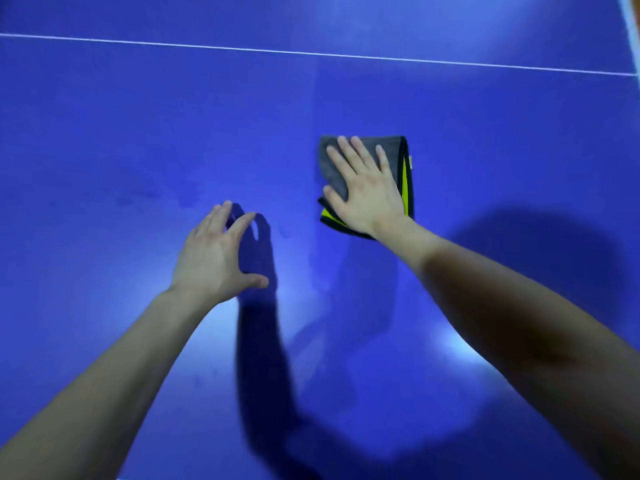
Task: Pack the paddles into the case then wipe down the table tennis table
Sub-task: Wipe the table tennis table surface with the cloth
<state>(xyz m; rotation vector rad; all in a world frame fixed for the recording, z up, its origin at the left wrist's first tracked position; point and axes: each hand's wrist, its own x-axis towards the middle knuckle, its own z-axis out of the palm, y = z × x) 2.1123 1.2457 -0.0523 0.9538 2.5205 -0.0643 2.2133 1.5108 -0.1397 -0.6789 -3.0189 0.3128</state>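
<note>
- Shadow (263, 358): mine, cast dark over the near table (104, 116). Risk: smears beneath it went unseen and could be skipped.
- Left hand (214, 258): empty, fingers spread and loosely bent, low over the table to the left of the cloth. I could not tell whether the tips touched. Risk: if I leaned on it, skin could print fresh marks on a part meant to be clean.
- Dull patches (152, 197): faint, just beyond the left hand. Risk: they lay well to the side of the cloth, so strokes confined to the right half could miss them.
- Right hand (367, 188): flat, fingers straight, palm pressing the cloth down, nothing gripped. Risk: held by pressure alone, the cloth could slide out or bunch on a quick stroke.
- Cloth (332, 168): grey, folded, yellow-green showing at its right and near edges, lying on the table right of centre. Risk: the fold could open and drag, and one dirty face could spread grime rather than lift it.
- White line (311, 54): ran across the table, well beyond the cloth. Risk: the reach past it looked long, so the far part could get lighter pressure.
- Paddles, case: not in view, so I could not confirm the packing.
</note>
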